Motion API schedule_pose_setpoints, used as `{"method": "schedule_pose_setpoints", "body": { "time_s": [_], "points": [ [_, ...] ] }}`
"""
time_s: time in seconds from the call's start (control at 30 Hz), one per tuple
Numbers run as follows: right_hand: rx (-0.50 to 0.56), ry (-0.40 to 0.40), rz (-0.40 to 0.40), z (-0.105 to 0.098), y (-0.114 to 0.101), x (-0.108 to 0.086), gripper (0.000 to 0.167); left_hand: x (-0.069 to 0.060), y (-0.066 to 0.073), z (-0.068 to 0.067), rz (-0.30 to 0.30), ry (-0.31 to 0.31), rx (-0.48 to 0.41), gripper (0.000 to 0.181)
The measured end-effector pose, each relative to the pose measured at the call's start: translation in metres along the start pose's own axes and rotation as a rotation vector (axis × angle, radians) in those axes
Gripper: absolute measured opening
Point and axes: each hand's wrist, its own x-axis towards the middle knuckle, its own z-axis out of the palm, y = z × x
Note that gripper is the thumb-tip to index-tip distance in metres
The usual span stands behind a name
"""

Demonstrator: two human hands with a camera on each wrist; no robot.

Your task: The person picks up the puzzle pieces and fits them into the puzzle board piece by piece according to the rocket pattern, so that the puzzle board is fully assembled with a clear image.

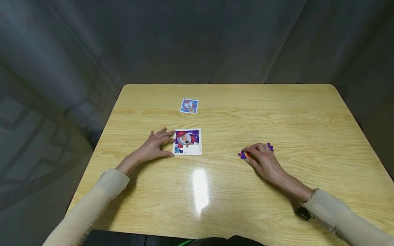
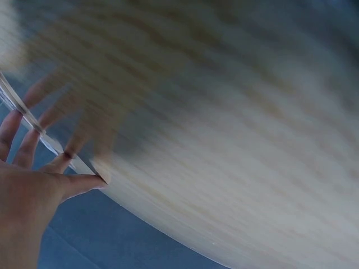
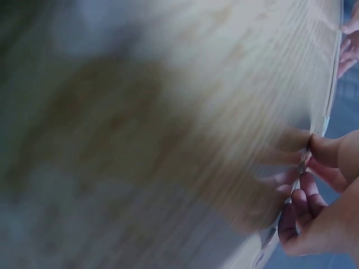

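Note:
A square jigsaw puzzle in a white tray lies on the table, its upper part filled with a cartoon picture and its lower right bare white. Spread along the tray's left edge, my left hand touches it with fingers and thumb apart. Farther right, my right hand has its thumb and index finger around a purple and orange puzzle piece at table level. Another purple piece shows behind that hand; others may be hidden under it. The right wrist view shows the curled fingers from low down.
A small reference card with the same picture lies beyond the tray. The light wooden table has rounded far corners and a bright glare near its front. Grey curtains hang behind it.

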Motion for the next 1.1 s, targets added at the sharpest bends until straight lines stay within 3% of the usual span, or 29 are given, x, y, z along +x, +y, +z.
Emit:
{"method": "schedule_pose_setpoints", "body": {
  "time_s": [0.3, 0.57, 0.87, 1.1],
  "points": [
    [-0.011, 0.007, -0.04, -0.0056, 0.0079, -0.0043, 0.033, 0.0084, 0.0037, 0.0039, 0.002, -0.011, -0.008, 0.056],
    [-0.034, -0.023, -0.062, -0.0042, 0.0081, -0.0001, 0.041, 0.0038, 0.0046, 0.001, -0.006, -0.006, -0.004, 0.055],
    [-0.01, 0.0, -0.047, -0.0028, 0.0051, 0.0029, 0.027, 0.0059, 0.0035, 0.0046, -0.01, -0.008, -0.02, 0.056],
    [-0.048, -0.026, -0.057, -0.0075, 0.0011, -0.002, 0.035, 0.0058, 0.0082, 0.0077, -0.014, -0.021, -0.011, 0.056]
  ]
}}
